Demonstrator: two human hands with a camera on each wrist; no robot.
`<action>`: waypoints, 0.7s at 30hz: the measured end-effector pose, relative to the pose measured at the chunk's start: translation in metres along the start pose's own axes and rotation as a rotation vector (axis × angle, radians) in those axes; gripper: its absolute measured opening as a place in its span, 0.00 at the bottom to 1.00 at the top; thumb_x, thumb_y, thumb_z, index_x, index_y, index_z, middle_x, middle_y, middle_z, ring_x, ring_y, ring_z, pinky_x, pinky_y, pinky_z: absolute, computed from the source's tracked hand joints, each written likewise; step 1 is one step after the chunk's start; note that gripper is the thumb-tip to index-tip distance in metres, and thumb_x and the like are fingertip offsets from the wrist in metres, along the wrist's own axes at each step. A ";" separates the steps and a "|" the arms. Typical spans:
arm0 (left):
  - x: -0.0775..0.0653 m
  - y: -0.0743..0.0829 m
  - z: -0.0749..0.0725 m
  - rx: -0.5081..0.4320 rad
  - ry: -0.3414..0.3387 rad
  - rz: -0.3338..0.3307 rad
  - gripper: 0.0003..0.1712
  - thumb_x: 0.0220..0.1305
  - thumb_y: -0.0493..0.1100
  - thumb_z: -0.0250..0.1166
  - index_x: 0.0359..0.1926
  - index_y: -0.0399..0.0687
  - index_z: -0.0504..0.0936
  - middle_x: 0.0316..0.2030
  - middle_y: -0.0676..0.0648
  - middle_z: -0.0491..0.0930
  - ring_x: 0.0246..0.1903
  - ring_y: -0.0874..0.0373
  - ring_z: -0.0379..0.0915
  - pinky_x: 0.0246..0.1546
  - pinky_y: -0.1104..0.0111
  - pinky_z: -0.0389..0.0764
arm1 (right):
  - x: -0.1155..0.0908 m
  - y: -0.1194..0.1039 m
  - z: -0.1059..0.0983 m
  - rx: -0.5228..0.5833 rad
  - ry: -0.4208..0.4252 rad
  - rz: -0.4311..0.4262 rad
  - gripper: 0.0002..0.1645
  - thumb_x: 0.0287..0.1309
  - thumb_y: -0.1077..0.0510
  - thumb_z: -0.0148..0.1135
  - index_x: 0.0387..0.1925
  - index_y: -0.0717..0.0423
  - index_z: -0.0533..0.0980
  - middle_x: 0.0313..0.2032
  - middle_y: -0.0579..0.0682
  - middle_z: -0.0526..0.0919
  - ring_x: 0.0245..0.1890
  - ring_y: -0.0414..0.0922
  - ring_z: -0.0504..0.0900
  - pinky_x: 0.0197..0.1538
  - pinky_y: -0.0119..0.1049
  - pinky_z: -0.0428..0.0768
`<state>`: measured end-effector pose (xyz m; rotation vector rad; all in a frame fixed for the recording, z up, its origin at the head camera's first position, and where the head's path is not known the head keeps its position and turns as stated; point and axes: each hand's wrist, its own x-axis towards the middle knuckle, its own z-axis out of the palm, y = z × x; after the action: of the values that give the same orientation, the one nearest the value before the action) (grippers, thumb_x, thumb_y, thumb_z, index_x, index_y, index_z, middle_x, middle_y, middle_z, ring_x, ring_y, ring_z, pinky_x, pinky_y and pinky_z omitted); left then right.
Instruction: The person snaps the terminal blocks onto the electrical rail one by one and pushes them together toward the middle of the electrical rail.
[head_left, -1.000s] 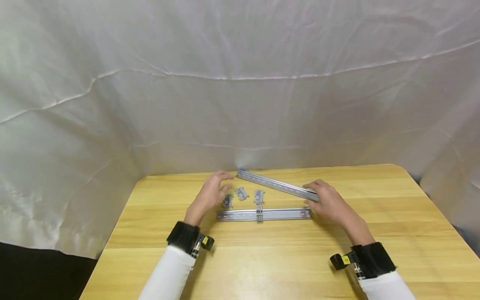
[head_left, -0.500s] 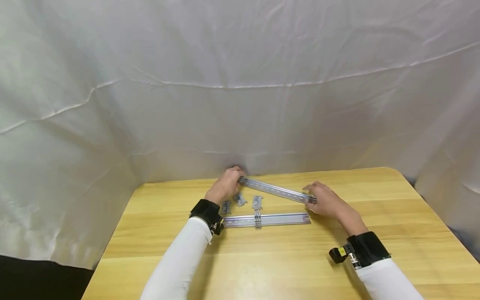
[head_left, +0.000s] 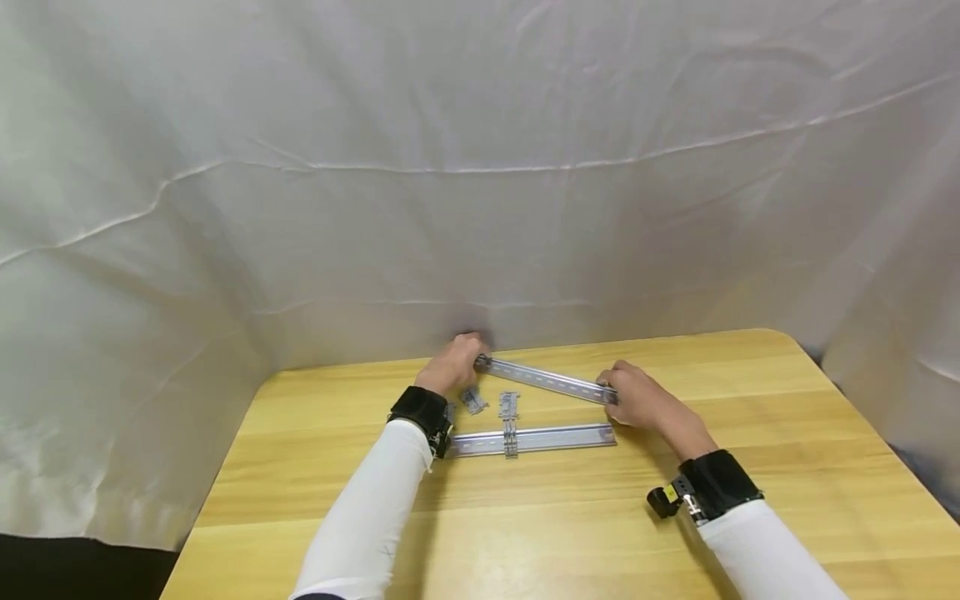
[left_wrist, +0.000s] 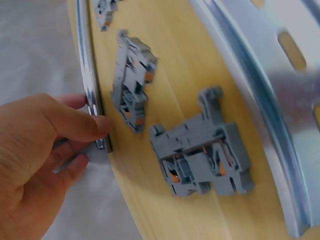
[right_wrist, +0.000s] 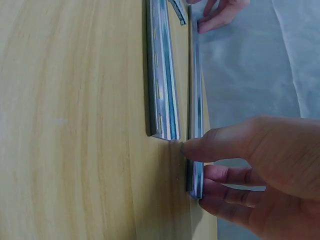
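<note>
Both hands hold a slotted metal DIN rail (head_left: 543, 380) that lies slantwise at the back of the table. My left hand (head_left: 452, 364) pinches its left end; in the left wrist view the thumb is on one side of the rail (left_wrist: 89, 65) and fingers are behind it. At the other end, my right hand (head_left: 637, 396) grips between thumb and fingers. Nearer me a second DIN rail (head_left: 566, 437) carries a few narrow grey terminal blocks (head_left: 511, 438). Between the rails lie loose grey terminal blocks (head_left: 473, 401) with orange parts, one partly hidden by the left wrist.
The wooden table (head_left: 525, 525) ends at the back against a grey-white cloth (head_left: 525, 242), which also hangs at both sides. The left hand's fingers are right at this back edge. A camera on a black strap (head_left: 663, 500) is worn on the right wrist.
My left hand has moved right and away from me, from beside the loose terminal blocks to the back rail's left end, and taken hold there. The right hand has stayed at the right end.
</note>
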<state>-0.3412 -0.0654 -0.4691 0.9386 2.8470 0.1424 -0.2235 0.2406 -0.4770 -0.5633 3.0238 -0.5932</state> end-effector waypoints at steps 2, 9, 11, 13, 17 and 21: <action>-0.001 -0.004 0.001 0.006 0.008 0.007 0.22 0.46 0.25 0.65 0.43 0.48 0.87 0.45 0.46 0.79 0.45 0.55 0.71 0.50 0.64 0.76 | 0.002 -0.003 0.001 -0.006 0.001 0.001 0.20 0.49 0.68 0.69 0.46 0.69 0.79 0.39 0.61 0.77 0.33 0.50 0.70 0.35 0.43 0.73; -0.006 -0.017 0.004 0.002 0.047 0.009 0.27 0.45 0.25 0.66 0.49 0.47 0.85 0.47 0.47 0.77 0.49 0.54 0.71 0.55 0.64 0.75 | 0.014 -0.006 0.005 -0.029 0.006 -0.029 0.19 0.49 0.68 0.68 0.45 0.69 0.80 0.39 0.60 0.78 0.34 0.50 0.72 0.37 0.44 0.76; -0.009 -0.018 0.003 -0.011 0.044 0.006 0.27 0.44 0.24 0.66 0.48 0.46 0.85 0.46 0.46 0.77 0.48 0.54 0.71 0.54 0.64 0.76 | 0.018 -0.006 0.006 -0.025 -0.005 -0.035 0.19 0.48 0.68 0.69 0.45 0.68 0.80 0.38 0.60 0.78 0.33 0.50 0.72 0.36 0.43 0.76; -0.013 -0.019 0.001 -0.016 0.038 0.013 0.28 0.44 0.24 0.66 0.49 0.45 0.84 0.47 0.45 0.77 0.48 0.53 0.71 0.54 0.63 0.76 | 0.020 -0.006 0.006 -0.021 -0.022 -0.035 0.19 0.47 0.68 0.69 0.44 0.67 0.80 0.37 0.59 0.78 0.32 0.49 0.71 0.35 0.42 0.75; -0.020 -0.018 -0.006 -0.025 0.038 0.017 0.30 0.41 0.24 0.66 0.50 0.46 0.84 0.47 0.46 0.77 0.49 0.52 0.71 0.56 0.63 0.75 | 0.021 -0.004 0.004 -0.026 -0.034 -0.053 0.20 0.45 0.67 0.69 0.45 0.66 0.81 0.36 0.57 0.78 0.32 0.48 0.72 0.34 0.41 0.76; -0.030 -0.016 -0.017 -0.019 0.088 0.055 0.28 0.40 0.26 0.67 0.47 0.46 0.85 0.45 0.46 0.78 0.47 0.51 0.72 0.54 0.62 0.77 | 0.017 -0.008 -0.010 -0.019 -0.007 -0.095 0.21 0.46 0.67 0.69 0.46 0.67 0.81 0.38 0.59 0.79 0.32 0.49 0.74 0.34 0.41 0.78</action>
<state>-0.3293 -0.0966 -0.4511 1.0327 2.8950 0.2225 -0.2376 0.2315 -0.4642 -0.7123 3.0132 -0.5653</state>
